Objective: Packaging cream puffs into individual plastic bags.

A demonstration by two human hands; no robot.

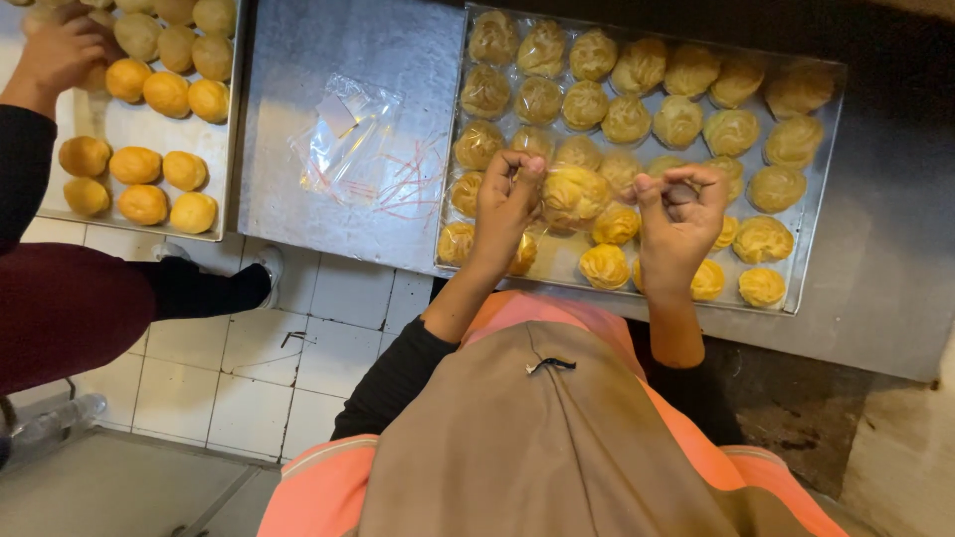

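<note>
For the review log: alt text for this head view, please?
A person's left hand and right hand pinch a clear-wrapped pastry above a metal tray of wrapped pastries. Beside it lie clear bags; another person's hand reaches over a second tray.

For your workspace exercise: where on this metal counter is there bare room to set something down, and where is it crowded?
Bare steel lies behind the pile of clear bags, between the two trays. More counter shows right of the pastry tray. That tray is packed, save a gap near the left hand and right hand. The bun tray has a little room mid-tray.
</note>
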